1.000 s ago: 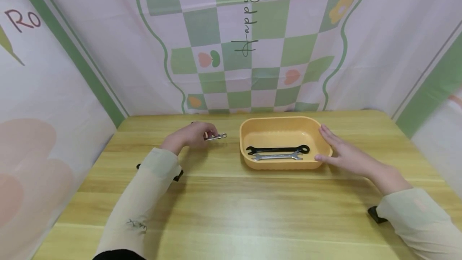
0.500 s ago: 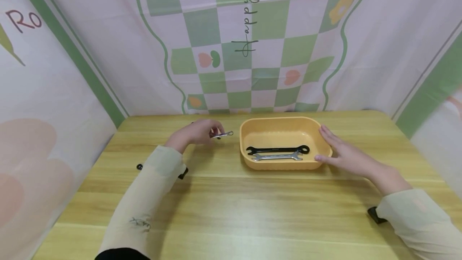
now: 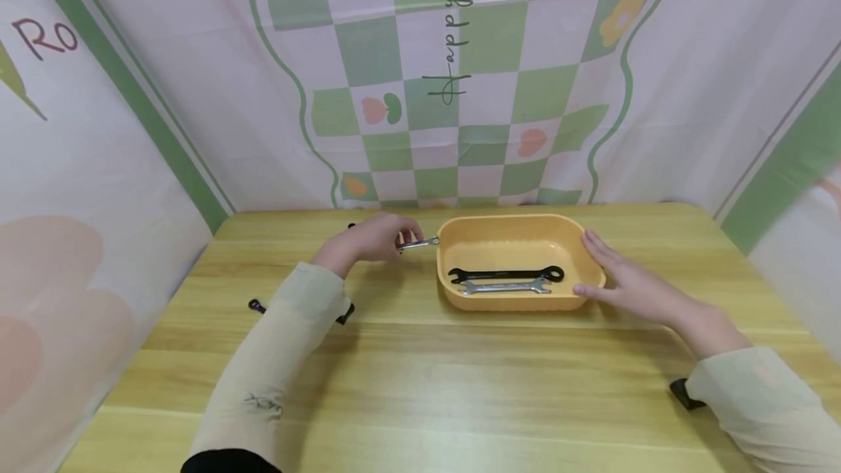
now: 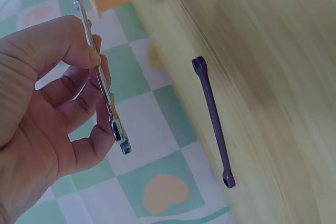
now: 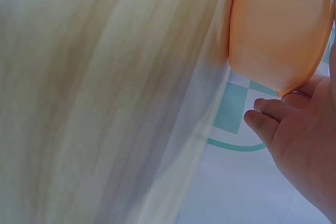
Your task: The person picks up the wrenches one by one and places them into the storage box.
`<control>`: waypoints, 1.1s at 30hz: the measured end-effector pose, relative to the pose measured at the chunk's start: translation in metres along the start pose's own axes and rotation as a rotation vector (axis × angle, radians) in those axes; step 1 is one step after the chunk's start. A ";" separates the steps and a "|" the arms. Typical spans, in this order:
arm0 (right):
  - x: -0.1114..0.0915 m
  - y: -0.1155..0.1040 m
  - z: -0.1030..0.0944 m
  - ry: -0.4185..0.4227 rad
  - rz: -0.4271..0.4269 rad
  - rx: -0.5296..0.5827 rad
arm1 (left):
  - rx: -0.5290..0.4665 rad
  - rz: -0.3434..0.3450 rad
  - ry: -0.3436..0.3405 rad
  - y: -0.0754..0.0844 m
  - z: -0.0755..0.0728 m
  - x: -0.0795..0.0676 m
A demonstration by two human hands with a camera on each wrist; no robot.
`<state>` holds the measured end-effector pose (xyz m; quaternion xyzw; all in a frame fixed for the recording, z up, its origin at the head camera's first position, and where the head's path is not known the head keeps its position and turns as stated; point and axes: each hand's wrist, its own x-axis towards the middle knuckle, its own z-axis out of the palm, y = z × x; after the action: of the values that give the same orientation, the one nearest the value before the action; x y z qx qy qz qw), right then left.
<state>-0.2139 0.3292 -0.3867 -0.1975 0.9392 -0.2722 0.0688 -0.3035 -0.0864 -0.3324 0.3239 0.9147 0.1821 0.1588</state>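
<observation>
My left hand (image 3: 371,238) pinches a silver wrench (image 3: 419,243) between thumb and fingers. The wrench's ring end is at the left rim of the yellow tub (image 3: 512,303); the head view does not show whether they touch. In the left wrist view the wrench (image 4: 102,85) slants across the fingers. Inside the tub lie a black wrench (image 3: 506,275) and a silver open-end wrench (image 3: 502,286), side by side along the near wall. My right hand (image 3: 634,287) rests against the tub's right end with fingers and thumb fairly straight and spread.
A dark wrench (image 4: 214,121) lies on the wooden table (image 3: 460,385) in the left wrist view. Another dark wrench end (image 3: 256,306) shows beside the left sleeve, partly hidden by the arm. A patterned cloth (image 3: 486,93) hangs behind the table's back edge.
My left hand has moved right with the silver wrench, bringing it to the tub's left rim. More of the dark wrench beside the left sleeve shows. The right hand and tub stay put.
</observation>
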 end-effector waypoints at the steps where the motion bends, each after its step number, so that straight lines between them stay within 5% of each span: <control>1: 0.000 0.000 0.000 0.000 0.000 0.001 | 0.004 0.001 0.002 0.002 0.000 0.001; 33: -0.001 0.001 0.000 0.003 -0.007 -0.002 | 0.038 0.122 -0.038 0.057 0.009 0.040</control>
<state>-0.2133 0.3299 -0.3874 -0.2006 0.9388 -0.2720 0.0663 -0.2994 -0.0173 -0.3224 0.3856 0.8933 0.1679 0.1586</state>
